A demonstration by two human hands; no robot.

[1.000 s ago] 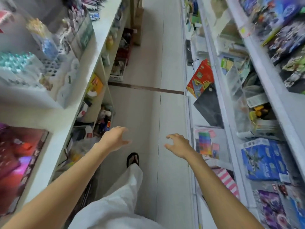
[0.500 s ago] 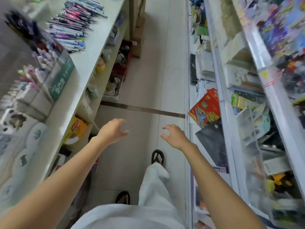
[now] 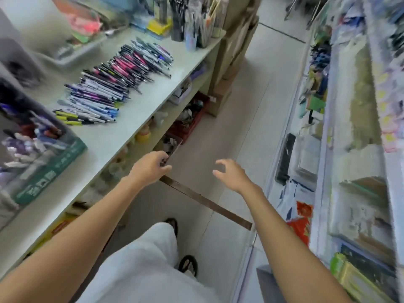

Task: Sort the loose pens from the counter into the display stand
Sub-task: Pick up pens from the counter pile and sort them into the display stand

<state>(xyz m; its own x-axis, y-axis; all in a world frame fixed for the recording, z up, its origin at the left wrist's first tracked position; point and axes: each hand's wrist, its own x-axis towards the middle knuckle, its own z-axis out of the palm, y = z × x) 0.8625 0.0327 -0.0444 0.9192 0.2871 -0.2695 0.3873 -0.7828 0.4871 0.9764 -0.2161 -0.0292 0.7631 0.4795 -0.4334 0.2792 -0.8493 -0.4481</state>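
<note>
A long heap of loose pens [image 3: 113, 84] lies on the white counter [image 3: 122, 136] at the left, in black, pink, purple, blue and yellow-green. At the counter's near left stands a green-fronted display stand [image 3: 37, 154] with pens in it, blurred. More upright pens fill holders [image 3: 192, 20] at the counter's far end. My left hand [image 3: 150, 167] hangs in the aisle beside the counter's edge, fingers loosely curled and empty. Held out over the floor, my right hand [image 3: 231, 173] is also loosely curled and empty.
A narrow tiled aisle [image 3: 236, 127] runs between the counter and a right-hand rack [image 3: 341, 149] full of packaged goods. Lower shelves under the counter hold boxes and a red crate [image 3: 188, 121]. Cardboard boxes [image 3: 234, 40] are stacked at the counter's far end. My legs and sandals are below.
The view has moved forward along the aisle and turned left, so the pen heap is much nearer. Both hands stay held out in front, empty.
</note>
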